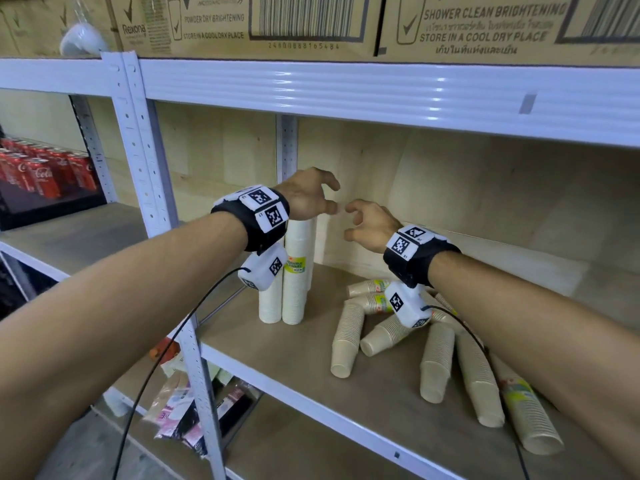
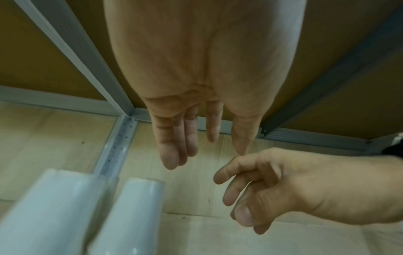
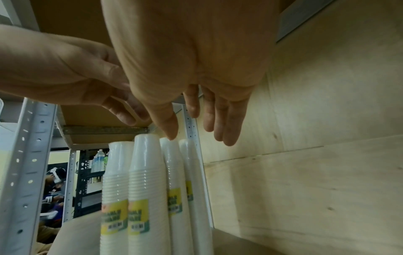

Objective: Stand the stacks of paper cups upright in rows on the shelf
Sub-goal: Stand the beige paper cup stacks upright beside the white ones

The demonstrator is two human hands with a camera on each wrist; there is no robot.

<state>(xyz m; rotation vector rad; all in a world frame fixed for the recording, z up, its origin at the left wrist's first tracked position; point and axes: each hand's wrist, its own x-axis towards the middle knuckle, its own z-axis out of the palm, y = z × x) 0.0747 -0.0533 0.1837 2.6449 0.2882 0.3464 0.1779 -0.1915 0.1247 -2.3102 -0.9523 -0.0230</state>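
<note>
Wood-board shelf (image 1: 263, 344) in white metal racking, cardboard boxes (image 1: 242, 22) above | upright white cup stacks (image 1: 294, 271) near left back corner, wrapped, ribbed | tan stacks (image 1: 436, 362) lying tumbled toward right front edge | left hand (image 1: 308, 199), right hand (image 1: 372, 225) above stacks, fingers loosely spread, holding nothing

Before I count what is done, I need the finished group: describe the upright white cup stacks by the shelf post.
The upright stacks of white paper cups stand in clear wrap, rims down, bearing yellow-green labels. The right wrist view shows four, packed side by side in two rows near the wooden back panel. Neither the left hand nor the right hand above them holds one.
</note>
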